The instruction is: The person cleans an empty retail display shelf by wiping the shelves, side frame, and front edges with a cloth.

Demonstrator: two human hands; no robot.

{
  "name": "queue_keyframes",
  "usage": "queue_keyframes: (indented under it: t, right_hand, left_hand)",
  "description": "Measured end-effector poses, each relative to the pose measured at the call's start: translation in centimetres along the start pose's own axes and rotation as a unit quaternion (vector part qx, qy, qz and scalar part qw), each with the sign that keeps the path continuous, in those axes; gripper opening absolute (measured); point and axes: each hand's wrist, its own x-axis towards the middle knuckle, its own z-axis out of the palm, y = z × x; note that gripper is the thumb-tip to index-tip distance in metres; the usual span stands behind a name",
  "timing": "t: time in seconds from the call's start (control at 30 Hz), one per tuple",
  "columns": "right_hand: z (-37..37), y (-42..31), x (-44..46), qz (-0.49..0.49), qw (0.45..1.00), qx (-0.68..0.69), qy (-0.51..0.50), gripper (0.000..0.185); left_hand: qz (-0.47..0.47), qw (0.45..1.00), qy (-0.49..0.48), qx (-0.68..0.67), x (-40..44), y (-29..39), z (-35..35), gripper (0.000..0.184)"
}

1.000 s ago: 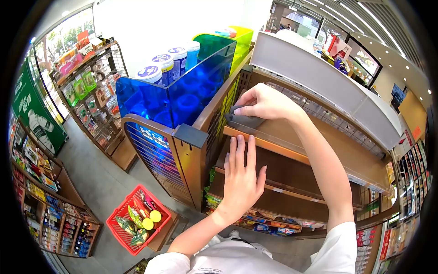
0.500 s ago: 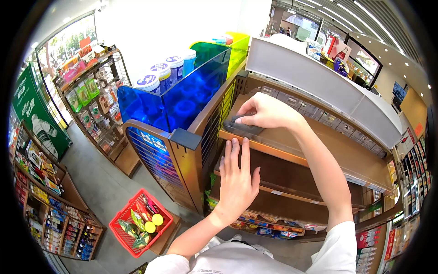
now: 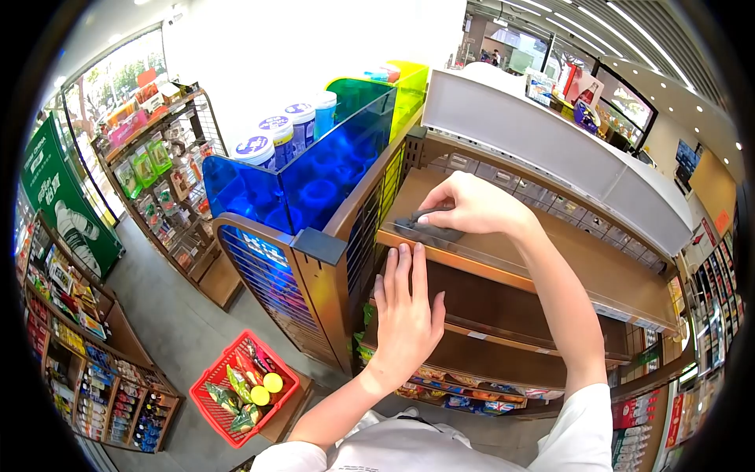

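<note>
My right hand pinches a dark grey cloth, which lies at the left end of the top brown shelf, behind its clear front strip. Below it, my left hand has its fingers stretched out, with the fingertips at the orange-brown front edge of that shelf. Nothing is held in the left hand. Part of the cloth is hidden under the right hand's fingers.
Blue bins with white-lidded tubs stand left of the shelf. A red basket with colourful packets is at the lower left. Lower shelves hold snack bags. A white counter stands behind.
My right hand and the cloth have moved slightly right and toward the shelf's front. My left hand has shifted slightly down and left, fingers still spread.
</note>
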Motion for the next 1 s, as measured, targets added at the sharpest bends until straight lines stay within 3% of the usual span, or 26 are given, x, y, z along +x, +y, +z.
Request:
queue_keyframes:
  t: [0.77,1.0]
  right_hand:
    - [-0.8,1.7,-4.1,0.030,1.000,0.002,0.008,0.033]
    - [-0.5,2.2,-4.7,0.019,0.999,0.029,0.020,0.032]
  left_hand:
    - [-0.007,1.000,0.000,0.003,-0.2,0.0,0.8,0.086]
    - [0.042,0.997,0.045,-0.037,0.0,1.2,0.4,0.079]
